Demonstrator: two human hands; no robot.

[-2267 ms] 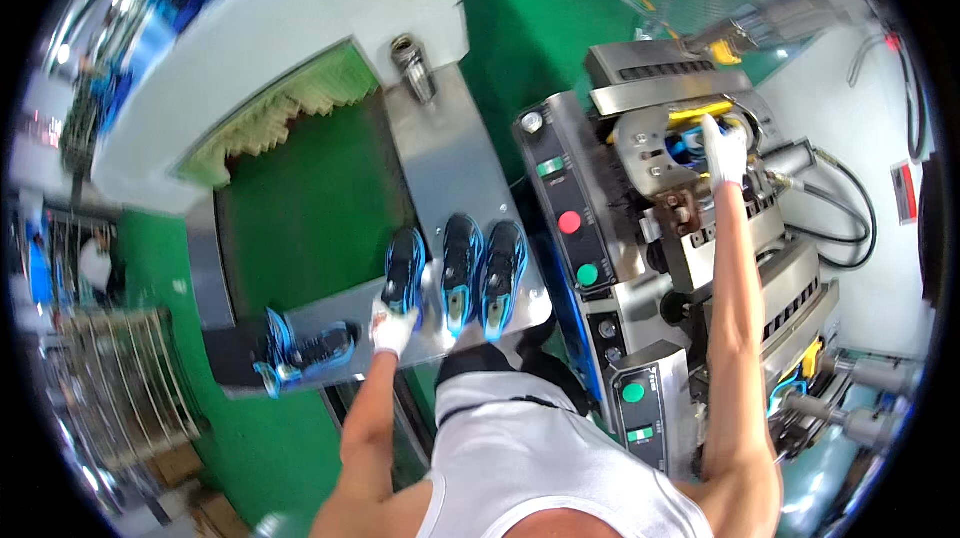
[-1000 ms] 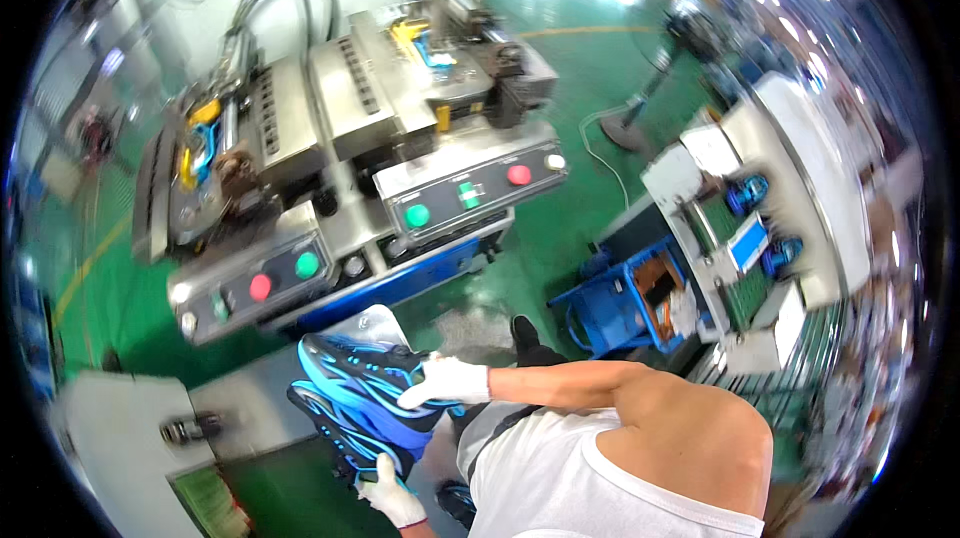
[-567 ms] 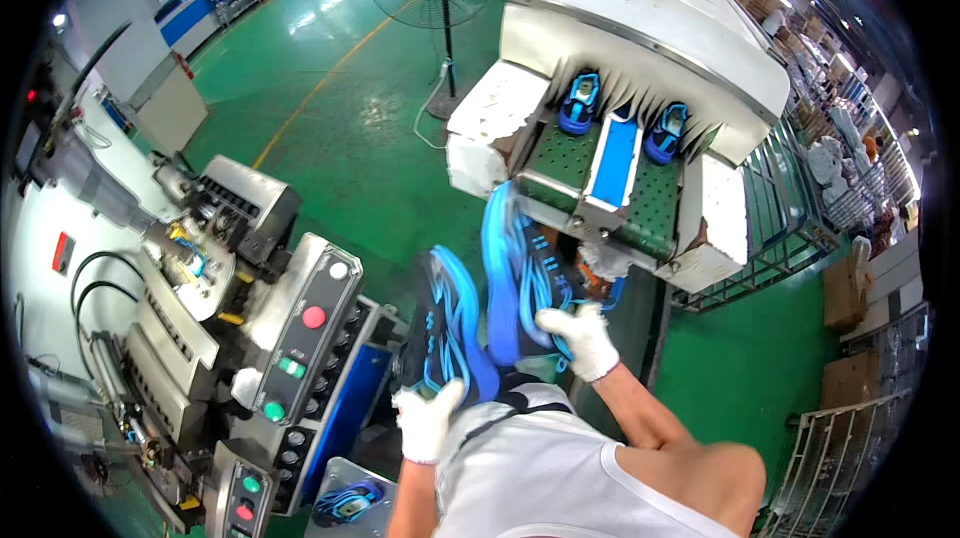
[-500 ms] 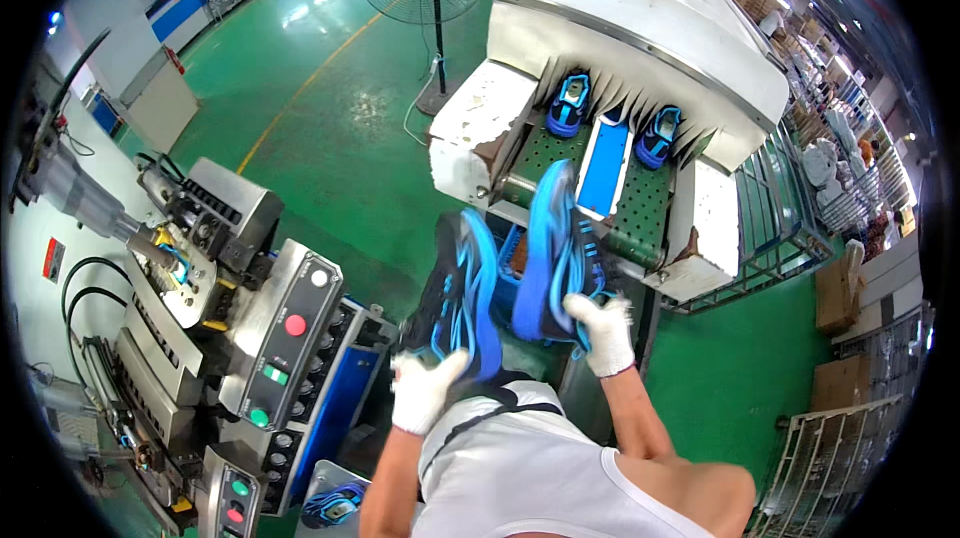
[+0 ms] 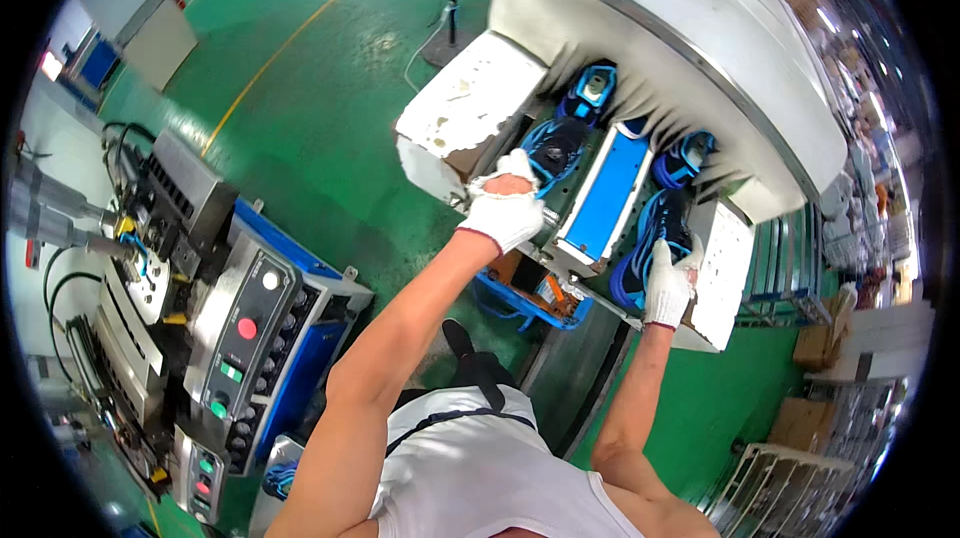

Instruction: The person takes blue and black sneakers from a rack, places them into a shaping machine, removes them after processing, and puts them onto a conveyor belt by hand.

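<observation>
My left hand [image 5: 505, 213], in a white glove, is closed at the near end of a black and blue sneaker [image 5: 556, 148]. That sneaker rests on the left lane of the machine's conveyor; some of my fingers are hidden. On the right lane lies a matching sneaker [image 5: 668, 218], with my gloved right hand [image 5: 670, 283] closed on its near part. Just beyond are two more such shoes: a left one [image 5: 592, 88] and a right one [image 5: 686, 158], both at the bristly curtain [image 5: 640, 103] of the machine's opening. A blue strip [image 5: 613, 188] divides the lanes.
The white machine housing [image 5: 660, 18] rises ahead, flanked by worn white side blocks [image 5: 465, 98]. Below the conveyor hangs a blue basket [image 5: 565, 310] with orange-brown items. A press with a button panel [image 5: 245, 328] stands at left, a metal rack [image 5: 785, 468] at right.
Both hands have carried the pair of sneakers forward from in front of my body onto the conveyor, one in each lane. The two farther shoes remain at the curtain. My view has shifted.
</observation>
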